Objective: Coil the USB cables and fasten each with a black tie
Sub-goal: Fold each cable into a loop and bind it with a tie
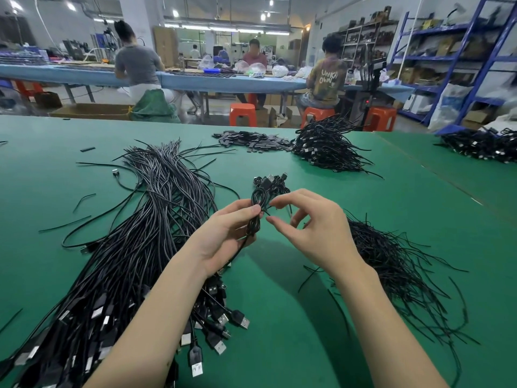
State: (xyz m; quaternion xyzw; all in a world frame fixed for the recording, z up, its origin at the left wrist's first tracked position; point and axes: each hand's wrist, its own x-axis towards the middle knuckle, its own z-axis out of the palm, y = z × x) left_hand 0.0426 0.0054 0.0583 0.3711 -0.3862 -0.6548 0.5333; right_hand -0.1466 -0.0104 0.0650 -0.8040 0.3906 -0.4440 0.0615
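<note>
My left hand [223, 233] grips a coiled black USB cable [256, 208] above the green table [363, 219], thumb pressed on the bundle. My right hand [310, 228] sits just to its right, fingertips pinching a thin black tie [268, 211] at the coil's waist. A big heap of loose straight USB cables [134, 247] with plugs lies to the left. A pile of thin black ties [391, 261] lies to the right under my right forearm. A couple of finished coils [272, 182] rest just beyond my hands.
A large mound of coiled cables [327, 147] sits at the far centre-right, with small flat black pieces [251, 140] beside it. Another cable heap [481, 145] is far right. Beyond the table, people sit on orange stools [242, 114] at a blue bench.
</note>
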